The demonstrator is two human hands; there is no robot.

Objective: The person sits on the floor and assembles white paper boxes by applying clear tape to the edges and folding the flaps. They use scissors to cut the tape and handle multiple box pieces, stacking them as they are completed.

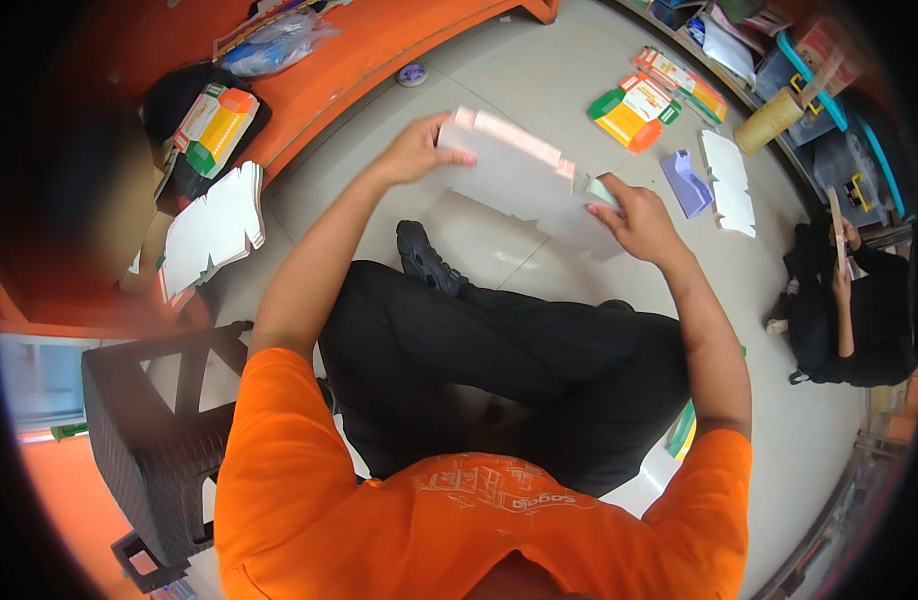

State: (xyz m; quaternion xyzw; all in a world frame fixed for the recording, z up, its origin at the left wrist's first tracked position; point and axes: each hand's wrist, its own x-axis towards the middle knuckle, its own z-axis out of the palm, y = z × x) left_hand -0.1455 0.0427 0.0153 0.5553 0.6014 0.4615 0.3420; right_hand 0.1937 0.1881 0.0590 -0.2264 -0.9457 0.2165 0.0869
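Note:
A white cardboard box blank, blurred by motion, hangs above the floor in front of my crossed legs. Along its far edge runs a notched, pinkish strip. My left hand is closed on its left end, thumb on the near face. At the other end, my right hand is closed around a pale green curved thing that looks like a roll of tape, close against the cardboard. My right fingertips are partly hidden, so whether they also grip the cardboard is unclear. A purple tape dispenser lies on the floor beyond my right hand.
Printed green, orange and yellow box blanks and a white blank lie on the floor. White blanks are stacked left, near an orange shelf. A dark plastic stool stands left; another person sits right.

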